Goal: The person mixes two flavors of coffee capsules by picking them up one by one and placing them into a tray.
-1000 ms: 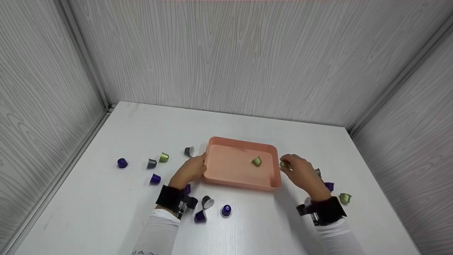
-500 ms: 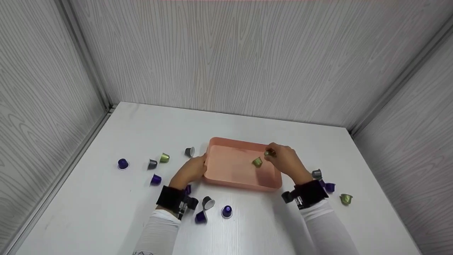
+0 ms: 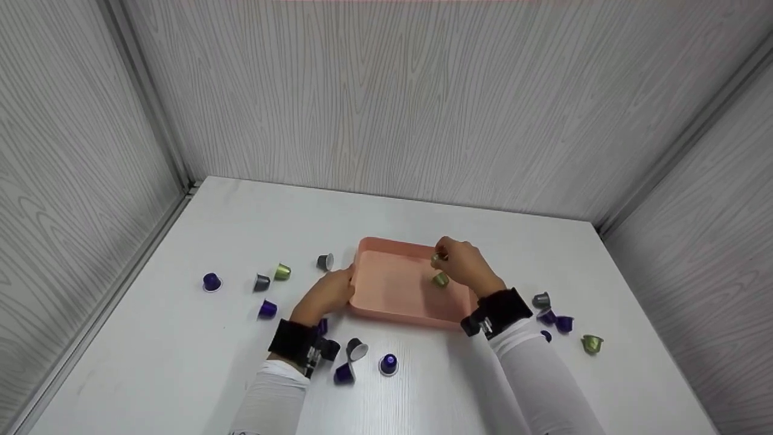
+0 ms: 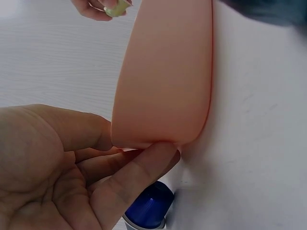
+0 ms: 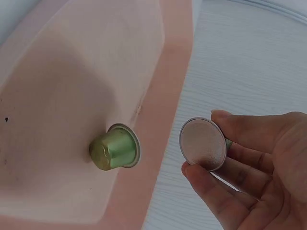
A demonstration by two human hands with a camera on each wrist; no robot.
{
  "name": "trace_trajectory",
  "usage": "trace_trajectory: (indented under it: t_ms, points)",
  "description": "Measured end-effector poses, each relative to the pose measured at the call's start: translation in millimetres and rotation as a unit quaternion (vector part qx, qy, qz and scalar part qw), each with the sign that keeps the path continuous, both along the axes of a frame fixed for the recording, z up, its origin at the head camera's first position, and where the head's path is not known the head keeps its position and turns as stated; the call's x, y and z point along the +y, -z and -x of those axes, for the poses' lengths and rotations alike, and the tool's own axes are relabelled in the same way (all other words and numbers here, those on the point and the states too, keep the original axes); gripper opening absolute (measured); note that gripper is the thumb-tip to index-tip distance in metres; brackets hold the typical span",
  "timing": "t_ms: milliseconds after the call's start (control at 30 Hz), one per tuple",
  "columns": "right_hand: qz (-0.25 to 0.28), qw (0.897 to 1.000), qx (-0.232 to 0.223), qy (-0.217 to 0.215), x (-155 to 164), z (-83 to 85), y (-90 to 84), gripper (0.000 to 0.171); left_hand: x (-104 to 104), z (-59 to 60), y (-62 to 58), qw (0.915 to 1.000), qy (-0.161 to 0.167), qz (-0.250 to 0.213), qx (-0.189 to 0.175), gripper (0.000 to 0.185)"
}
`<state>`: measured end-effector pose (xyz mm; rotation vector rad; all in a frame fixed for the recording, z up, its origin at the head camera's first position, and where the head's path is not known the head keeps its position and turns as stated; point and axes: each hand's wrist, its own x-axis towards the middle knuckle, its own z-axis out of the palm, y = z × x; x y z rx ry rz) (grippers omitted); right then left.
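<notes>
A shallow salmon-pink tray (image 3: 386, 287) lies on the white table. At its left end my left hand (image 3: 329, 293) grips the wall; in the left wrist view, thumb and fingers pinch the tray's corner (image 4: 165, 81). Above the right part of the tray, my right hand (image 3: 468, 266) holds a green coffee capsule (image 5: 203, 143) between thumb and fingers, its flat foil lid facing the wrist camera. Another green capsule (image 5: 115, 147) lies on its side inside the tray, just below the held one. Part of the tray's right end is hidden behind the right hand.
Left of the tray are scattered purple, grey and green capsules, among them a green one (image 3: 282, 272) and a purple one (image 3: 211, 281). An upright blue capsule (image 3: 389, 364) stands in front. Several more, including a green one (image 3: 592, 344), lie at right. Wood-grain panels (image 3: 386, 96) enclose the table.
My right hand has carried the green capsule leftward from outside the tray's right edge to above the tray. The left hand keeps its grip on the tray.
</notes>
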<state>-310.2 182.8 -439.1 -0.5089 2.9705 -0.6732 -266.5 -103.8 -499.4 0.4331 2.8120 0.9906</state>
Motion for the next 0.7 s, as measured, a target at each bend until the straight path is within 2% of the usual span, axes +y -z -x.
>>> trace_trajectory:
  t_ms: [133,300,367,533,700]
  points:
    - [-0.007,1.0,-0.01,0.003,-6,6.3,11.2,0.021,1,-0.5,-0.2,1.0,-0.002,0.0,-0.004,0.051]
    - [-0.079,0.997,-0.007,0.017,-13,10.1,25.1,0.019,2,-1.2,0.8,1.0,0.0,-0.001,-0.001,0.053]
    - [-0.085,0.996,-0.021,0.017,-16,10.4,29.4,0.019,2,-1.8,1.8,1.0,0.001,0.001,-0.001,0.054]
    - [-0.054,0.998,-0.042,0.009,-23,9.5,35.9,0.016,4,-2.9,3.0,1.0,0.005,0.002,0.007,0.053]
    - [-0.061,0.997,-0.045,0.007,-24,10.6,40.0,0.023,5,-3.2,1.1,1.0,0.002,0.005,0.005,0.053]
